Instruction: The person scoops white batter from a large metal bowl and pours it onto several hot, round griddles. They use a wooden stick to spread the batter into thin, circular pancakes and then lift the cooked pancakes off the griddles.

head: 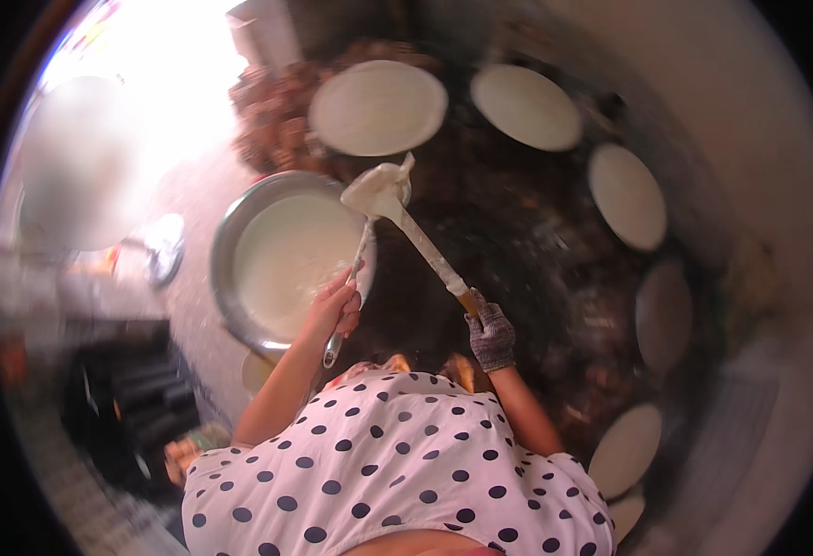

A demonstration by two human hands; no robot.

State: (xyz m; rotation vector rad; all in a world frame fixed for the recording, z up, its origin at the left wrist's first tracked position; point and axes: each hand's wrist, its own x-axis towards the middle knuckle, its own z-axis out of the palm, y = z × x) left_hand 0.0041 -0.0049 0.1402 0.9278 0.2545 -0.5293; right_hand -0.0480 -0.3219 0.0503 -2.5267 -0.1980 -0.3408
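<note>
My bare left hand (337, 306) grips the metal handle of a ladle (360, 251). My right hand (492, 337), in a grey knitted glove, is closed around the wooden grip of a long flat-bladed tool (430, 250) smeared with white batter. Both tools' heads meet in front of me, and a thick mass of white batter (376, 187) coats them, so their exact shapes are hidden. This contact lies over the right rim of a large metal basin (220, 257). Pale liquid batter (288, 260) fills much of that basin, left of my hands.
Several round pale discs curve around the dark floor area, including one at the front (378, 108), one farther right (526, 108) and a darker one (663, 316). A reddish-brown heap (278, 118) lies beyond the basin. At left are a large pale round object (76, 163) and dark ridged things (132, 389).
</note>
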